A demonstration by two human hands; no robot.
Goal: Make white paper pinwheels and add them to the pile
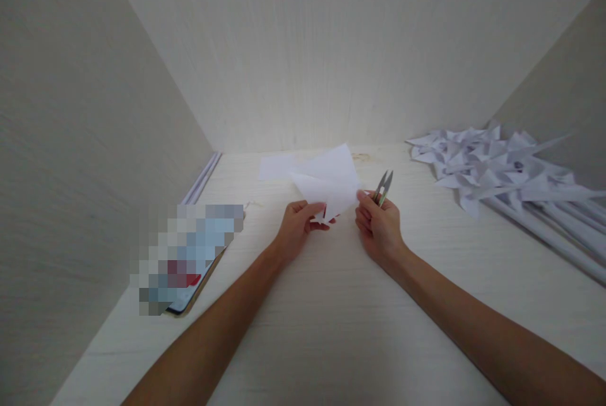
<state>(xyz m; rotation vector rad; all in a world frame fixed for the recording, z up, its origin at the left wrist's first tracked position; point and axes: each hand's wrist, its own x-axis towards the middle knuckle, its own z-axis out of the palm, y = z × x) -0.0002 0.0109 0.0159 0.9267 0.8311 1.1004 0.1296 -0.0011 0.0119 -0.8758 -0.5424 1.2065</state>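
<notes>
Between three pale walls: desk (331, 330) boxed in left, right and far, open only along the near edge.
Open room: wide bare stretch near, between and under both forearms; narrower far of the hands.
Right edge: heap of white paper pinwheels (492, 169) on long white sticks, running from the far right corner toward the near right, well apart from the hands.
Left edge: blurred-out phone (187, 257) lying flat; thin white sticks (203, 175) along the left wall beyond it.
Centre: folded white paper (331, 185), raised off the desk, far corner pointing away.
Left hand (298, 226): closed, pinching the paper's near left edge.
Right hand (379, 223): closed around small thread snips (382, 188), blades pointing far, thumb touching the paper's right edge.
</notes>
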